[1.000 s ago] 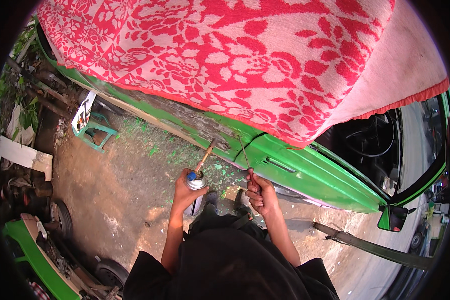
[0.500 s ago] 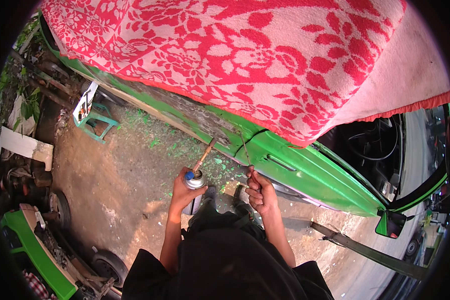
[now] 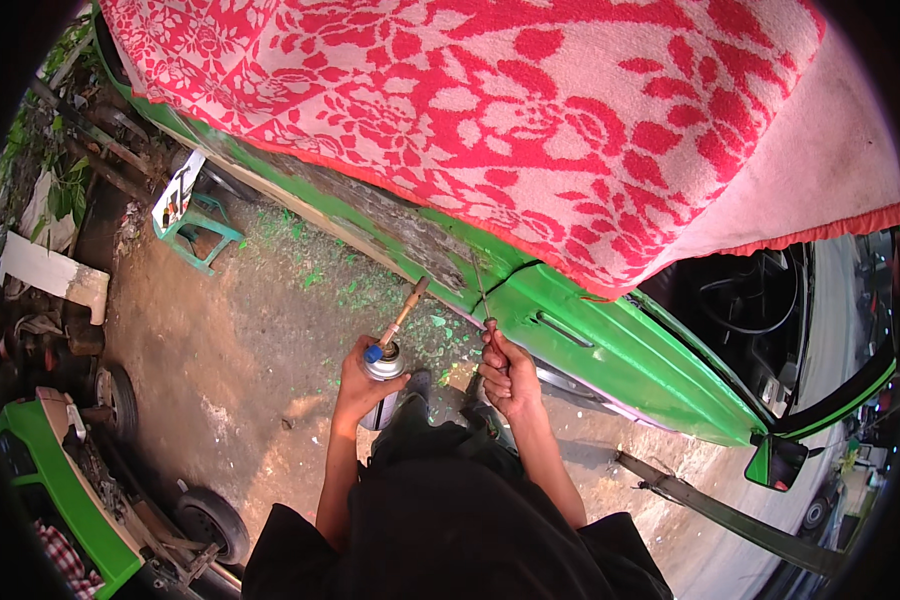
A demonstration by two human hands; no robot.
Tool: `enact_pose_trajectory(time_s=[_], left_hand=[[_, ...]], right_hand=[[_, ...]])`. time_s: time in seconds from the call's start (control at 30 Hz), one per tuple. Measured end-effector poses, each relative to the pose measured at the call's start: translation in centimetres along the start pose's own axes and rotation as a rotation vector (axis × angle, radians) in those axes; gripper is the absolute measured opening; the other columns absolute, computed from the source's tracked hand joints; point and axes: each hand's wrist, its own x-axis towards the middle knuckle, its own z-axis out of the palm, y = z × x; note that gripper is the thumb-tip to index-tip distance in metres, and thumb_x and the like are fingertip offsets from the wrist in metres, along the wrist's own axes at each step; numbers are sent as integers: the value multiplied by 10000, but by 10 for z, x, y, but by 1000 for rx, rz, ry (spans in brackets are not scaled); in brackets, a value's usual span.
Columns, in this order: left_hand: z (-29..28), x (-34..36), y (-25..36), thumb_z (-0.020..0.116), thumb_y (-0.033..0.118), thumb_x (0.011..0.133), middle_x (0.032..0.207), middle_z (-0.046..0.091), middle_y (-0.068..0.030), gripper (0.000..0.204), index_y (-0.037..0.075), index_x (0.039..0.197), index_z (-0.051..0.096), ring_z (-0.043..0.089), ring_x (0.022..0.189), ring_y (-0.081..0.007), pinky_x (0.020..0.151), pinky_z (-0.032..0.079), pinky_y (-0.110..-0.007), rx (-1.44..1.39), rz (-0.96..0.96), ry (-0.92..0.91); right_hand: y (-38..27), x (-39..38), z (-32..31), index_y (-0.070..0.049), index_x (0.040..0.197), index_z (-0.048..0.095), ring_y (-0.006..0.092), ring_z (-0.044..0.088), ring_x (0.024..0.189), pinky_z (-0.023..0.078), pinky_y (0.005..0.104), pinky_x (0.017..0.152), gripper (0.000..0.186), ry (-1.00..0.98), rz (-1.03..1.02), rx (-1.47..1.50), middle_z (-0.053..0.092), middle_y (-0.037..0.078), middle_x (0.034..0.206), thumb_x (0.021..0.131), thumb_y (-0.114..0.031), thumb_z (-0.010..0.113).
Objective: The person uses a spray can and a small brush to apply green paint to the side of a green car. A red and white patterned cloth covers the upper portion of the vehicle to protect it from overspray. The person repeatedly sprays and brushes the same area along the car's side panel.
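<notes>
My left hand [image 3: 360, 385] grips a silver gas canister [image 3: 382, 406] with a torch head and blue knob [image 3: 374, 353]; the copper nozzle [image 3: 410, 305] points at the green car side [image 3: 380, 230], where paint is scraped to grey. My right hand [image 3: 510, 375] is closed on a screwdriver [image 3: 490, 326], its thin shaft reaching up to the scraped patch near a black seam in the panel. A red and pink floral towel [image 3: 500, 120] drapes over the car just above. I cannot make out a flame at the nozzle.
A teal stool [image 3: 195, 262] with a white board [image 3: 175, 195] stands at left on concrete [image 3: 230, 370] scattered with green flakes. A loose green car panel [image 3: 65, 500] and wheels [image 3: 210, 525] lie lower left. A long bar [image 3: 730, 515] lies at right, below the side mirror [image 3: 775, 460].
The view has shifted, with towel and car sitting lower and further right in it. My right hand has risen slightly, the screwdriver still in it. My left hand still holds the torch.
</notes>
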Motion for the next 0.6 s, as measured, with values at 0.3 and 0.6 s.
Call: enact_pose_trajectory(time_s=[0.3,0.6], left_hand=[[8,-3,3,895,132,596,820,615,-29,520,43,957,531,580,779,-111,725,491,-289,65,-13,-44],[29,14,3,882,78,625,825,571,10,482,67,962,537,536,774,-83,697,454,-282,-10,74,-168]], right_hand=[[8,-14,1,-85,1031,528,46,268,375,188,194,286,175,88,-49,-25,410,-24,640,1039,-259,514],[-17,-32,-15,-99,1022,530,19,262,379,165,179,283,176,55,-10,-120,383,-34,633,1037,-274,529]])
